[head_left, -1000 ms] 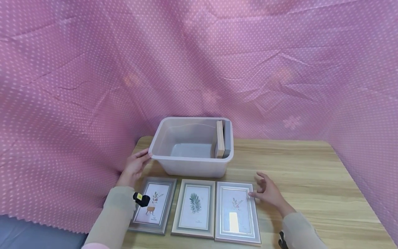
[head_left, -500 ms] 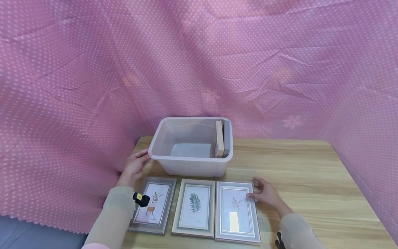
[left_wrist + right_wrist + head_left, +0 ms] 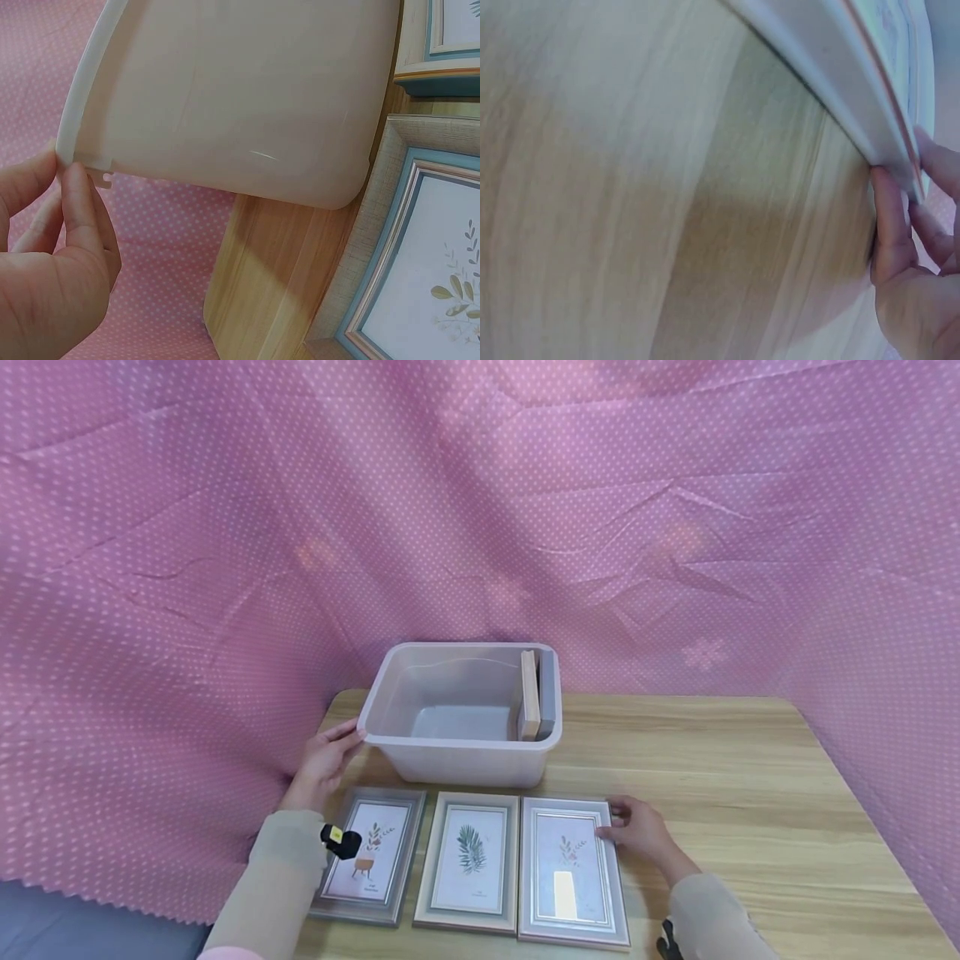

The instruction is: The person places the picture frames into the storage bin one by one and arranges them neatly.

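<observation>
With thumb and fingers my left hand (image 3: 322,767) pinches the front left corner of the rim of a pale plastic storage bin (image 3: 467,763); the left wrist view shows the grip on the rim (image 3: 69,124). My right hand (image 3: 645,837) holds the upper right corner of a silvery picture frame (image 3: 530,868) lying flat. In the right wrist view, the thumb is over its face and fingers are at its side edge (image 3: 855,82). Left of it lie a cream picture frame (image 3: 429,885) with a green leaf print and a grey picture frame (image 3: 408,860) with a potted plant print.
Inside the bin, a cream-edged frame (image 3: 530,697) and a grey frame (image 3: 548,693) stand on edge against the right wall. The wooden table (image 3: 720,768) extends to the right. Pink dotted cloth (image 3: 480,527) hangs behind and at both sides.
My right hand has come slightly left and down onto the corner of the silvery picture frame, its fingers closing at the edge. The left hand and bin have stayed in place.
</observation>
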`<state>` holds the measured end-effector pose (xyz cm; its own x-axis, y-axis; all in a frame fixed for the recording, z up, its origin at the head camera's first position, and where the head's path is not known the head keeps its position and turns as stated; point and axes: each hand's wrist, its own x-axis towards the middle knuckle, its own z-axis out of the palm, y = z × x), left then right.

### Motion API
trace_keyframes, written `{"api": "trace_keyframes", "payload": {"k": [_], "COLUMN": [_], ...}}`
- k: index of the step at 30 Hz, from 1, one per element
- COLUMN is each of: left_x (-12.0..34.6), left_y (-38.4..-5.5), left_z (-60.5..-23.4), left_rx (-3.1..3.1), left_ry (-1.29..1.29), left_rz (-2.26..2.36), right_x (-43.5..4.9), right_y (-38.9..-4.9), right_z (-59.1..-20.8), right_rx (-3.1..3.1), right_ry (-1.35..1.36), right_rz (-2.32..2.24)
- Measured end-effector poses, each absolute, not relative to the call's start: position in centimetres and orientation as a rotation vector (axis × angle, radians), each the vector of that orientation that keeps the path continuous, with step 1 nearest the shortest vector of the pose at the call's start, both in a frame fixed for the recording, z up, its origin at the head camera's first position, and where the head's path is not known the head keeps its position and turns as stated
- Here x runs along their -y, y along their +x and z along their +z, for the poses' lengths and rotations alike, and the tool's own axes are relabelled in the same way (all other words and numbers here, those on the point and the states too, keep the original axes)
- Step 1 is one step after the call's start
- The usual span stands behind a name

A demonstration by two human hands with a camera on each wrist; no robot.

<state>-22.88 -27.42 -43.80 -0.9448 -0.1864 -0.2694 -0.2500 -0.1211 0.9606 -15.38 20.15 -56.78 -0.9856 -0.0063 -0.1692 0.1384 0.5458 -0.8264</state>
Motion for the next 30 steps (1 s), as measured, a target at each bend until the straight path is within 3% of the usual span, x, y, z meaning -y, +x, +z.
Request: {"api": "trace_keyframes", "payload": {"k": [30], "left_x": [27.6], "left_y": [-22.5], "left_z": [-43.7], "left_rx": [-2.047], "left_ry": [-0.517], "left_rz": [2.272], "right_x": [-21.3], "right_y": [-14.6], "right_z": [-55.4], "right_rx": [-2.476], "right_ry": [0.133], "right_rz": [-1.573]}}
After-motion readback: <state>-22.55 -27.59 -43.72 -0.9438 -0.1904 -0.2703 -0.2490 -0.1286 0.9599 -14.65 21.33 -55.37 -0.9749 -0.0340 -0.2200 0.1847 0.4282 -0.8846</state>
